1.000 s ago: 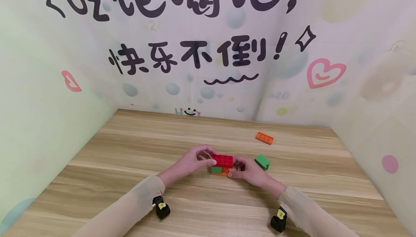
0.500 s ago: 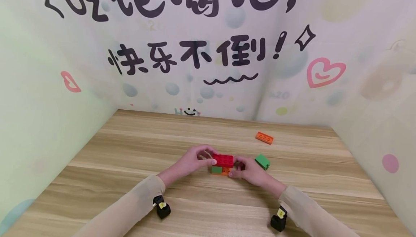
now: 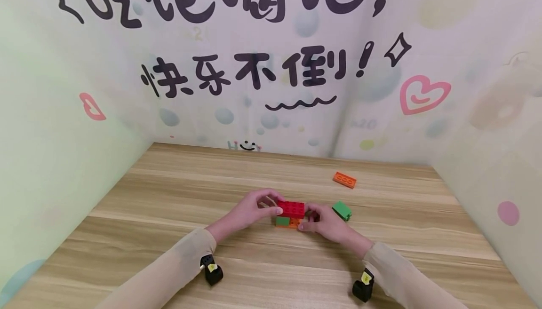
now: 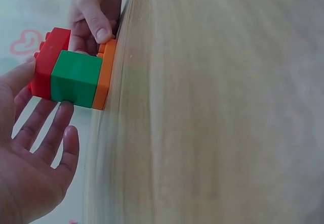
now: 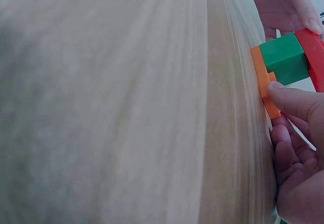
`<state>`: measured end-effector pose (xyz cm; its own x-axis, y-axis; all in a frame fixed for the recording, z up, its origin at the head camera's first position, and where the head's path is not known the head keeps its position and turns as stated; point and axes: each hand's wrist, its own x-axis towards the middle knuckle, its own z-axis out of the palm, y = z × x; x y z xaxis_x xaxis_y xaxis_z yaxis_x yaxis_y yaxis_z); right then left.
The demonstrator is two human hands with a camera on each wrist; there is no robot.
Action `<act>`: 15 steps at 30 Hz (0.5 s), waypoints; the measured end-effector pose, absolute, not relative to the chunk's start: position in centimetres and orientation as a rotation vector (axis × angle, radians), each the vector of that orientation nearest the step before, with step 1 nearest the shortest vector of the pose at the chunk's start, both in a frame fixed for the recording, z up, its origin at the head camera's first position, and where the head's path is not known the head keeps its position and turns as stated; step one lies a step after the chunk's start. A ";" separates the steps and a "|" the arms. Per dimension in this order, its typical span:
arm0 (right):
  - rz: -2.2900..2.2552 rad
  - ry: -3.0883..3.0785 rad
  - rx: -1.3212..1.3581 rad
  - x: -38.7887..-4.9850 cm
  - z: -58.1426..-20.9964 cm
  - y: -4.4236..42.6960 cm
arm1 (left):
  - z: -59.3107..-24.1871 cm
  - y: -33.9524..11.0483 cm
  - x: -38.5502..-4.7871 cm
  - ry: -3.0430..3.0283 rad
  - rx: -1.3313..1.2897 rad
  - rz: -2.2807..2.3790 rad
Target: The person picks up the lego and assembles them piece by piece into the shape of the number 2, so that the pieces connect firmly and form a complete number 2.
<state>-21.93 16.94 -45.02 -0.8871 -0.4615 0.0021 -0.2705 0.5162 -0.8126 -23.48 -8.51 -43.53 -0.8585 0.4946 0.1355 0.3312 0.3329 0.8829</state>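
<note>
Left hand (image 3: 254,209) and right hand (image 3: 328,224) on a small stack of blocks

Head view: the left hand pinches the left end of a red block (image 3: 291,209), the top piece of the stack. Under it sits a green block (image 3: 282,221), at the left end of an orange plate (image 3: 292,227) on the wooden table (image 3: 190,177). The right hand grips the plate's right end, its thumb at the front. Just beyond the right hand lies a loose green block (image 3: 341,210); farther back is an orange piece (image 3: 345,179), hollow side up. Black lettering covers the wall (image 3: 271,125) behind.

Left wrist view: the left thumb (image 4: 21,76) presses the end of the red block and the fingers reach along its other side. The green block stands between red block and plate, touching both.

Right wrist view: the right thumb (image 5: 291,98) lies on the plate's studded face, with curled fingers below its end. The red block overhangs the green one, leaving a gap above the plate's bare studs.
</note>
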 end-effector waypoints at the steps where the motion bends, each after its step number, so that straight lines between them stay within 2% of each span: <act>1: -1.308 2.538 -0.623 -22.1 -45.2 17.0 | -43.5 -8.5 -23.5 2.428 0.758 1.556; 15: -1.314 2.514 -0.635 -22.2 -45.1 17.2 | -43.6 -8.5 -23.5 2.409 0.731 1.570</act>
<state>-22.24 17.19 -45.10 -0.8786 -0.4776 -0.0066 -0.2674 0.5032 -0.8218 -23.50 -8.49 -43.63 -0.8643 0.4891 0.1175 0.3050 0.3238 0.8956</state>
